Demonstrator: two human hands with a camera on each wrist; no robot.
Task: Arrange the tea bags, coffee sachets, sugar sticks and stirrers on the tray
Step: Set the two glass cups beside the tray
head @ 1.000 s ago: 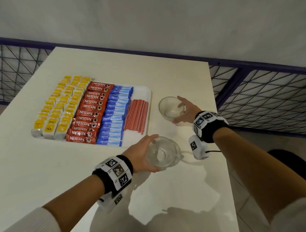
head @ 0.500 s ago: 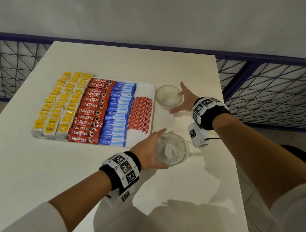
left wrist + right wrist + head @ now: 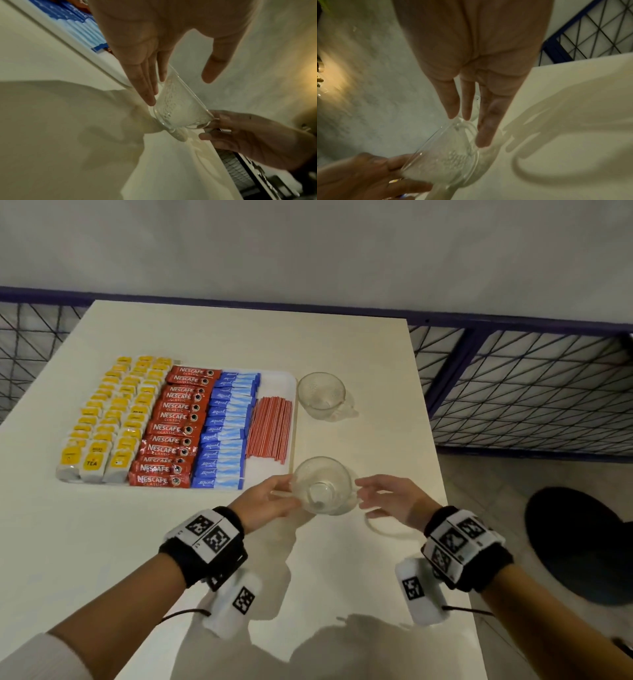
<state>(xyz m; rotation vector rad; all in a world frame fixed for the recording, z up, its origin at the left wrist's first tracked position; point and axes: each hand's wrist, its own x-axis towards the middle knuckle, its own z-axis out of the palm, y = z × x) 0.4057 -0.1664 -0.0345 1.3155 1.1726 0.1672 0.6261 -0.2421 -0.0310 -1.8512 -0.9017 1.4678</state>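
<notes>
A pale, glossy table [image 3: 144, 542] stands against a grey-white wall [image 3: 308, 244], with a dark-blue metal frame and wire mesh fence [image 3: 534, 392] behind and to the right; tiled floor and a dark round shape, possibly a stool [image 3: 582, 546], lie off the table's right edge. On the table's left half sits a white tray [image 3: 287, 378], filled in rows: yellow tea bags [image 3: 113, 419] at left, red Nescafe coffee sachets [image 3: 174, 426] next, blue Equal sugar sticks [image 3: 227, 429] beside them, and red stirrers [image 3: 270, 428] at the tray's right side. Just right of the tray stand two clear glass cups. The far cup [image 3: 320, 395] stands alone, upright. The near cup [image 3: 322, 484] sits by the tray's near right corner, between both hands. The left hand [image 3: 265, 501] lays straight, close-set fingers against the cup's left wall, thumb spread apart from the glass. The right hand [image 3: 390, 498] reaches the handle side with extended fingers; whether they actually touch the handle cannot be told through the blur of the wrist views. Both wrists wear black bands with square printed markers [image 3: 209, 534], and the arms cast soft shadows on the tabletop.
</notes>
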